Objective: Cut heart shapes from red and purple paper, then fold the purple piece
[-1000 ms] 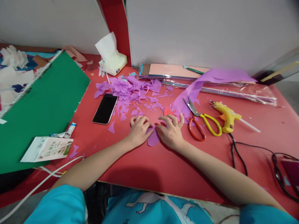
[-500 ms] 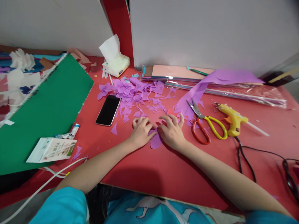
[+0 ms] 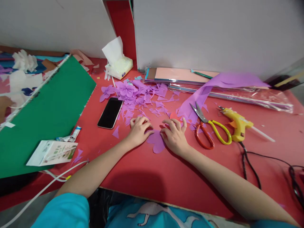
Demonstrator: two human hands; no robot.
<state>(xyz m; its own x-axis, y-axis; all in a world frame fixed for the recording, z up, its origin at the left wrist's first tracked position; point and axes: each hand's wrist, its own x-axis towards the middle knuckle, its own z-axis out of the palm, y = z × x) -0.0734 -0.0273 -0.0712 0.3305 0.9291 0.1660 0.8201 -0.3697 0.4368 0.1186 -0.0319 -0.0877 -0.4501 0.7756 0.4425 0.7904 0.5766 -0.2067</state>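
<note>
A flower shape cut from purple paper (image 3: 158, 146) lies on the red table between my two hands, its upper right part hidden under my right hand. My left hand (image 3: 139, 131) rests at the flower's left edge, fingers loosely bent and apart, the thumb tip at a petal. Over the right side of the paper is my right hand (image 3: 176, 134), its fingers spread and thumb side against the paper. Just beyond it lies a small red paper piece (image 3: 174, 116). Scissors (image 3: 204, 123) with one red and one yellow handle lie partly open to the right.
Purple scraps and paper flowers (image 3: 127, 89) are heaped behind a phone (image 3: 110, 113). A yellow glue gun (image 3: 238, 123) with a cord lies at right. Wrapped paper packs (image 3: 182, 75) and a tissue box (image 3: 120, 68) stand behind. A green board (image 3: 51, 110) covers the left side.
My left hand has slid left, away from the middle of the purple flower, uncovering its left petal. My right hand has stayed almost in place.
</note>
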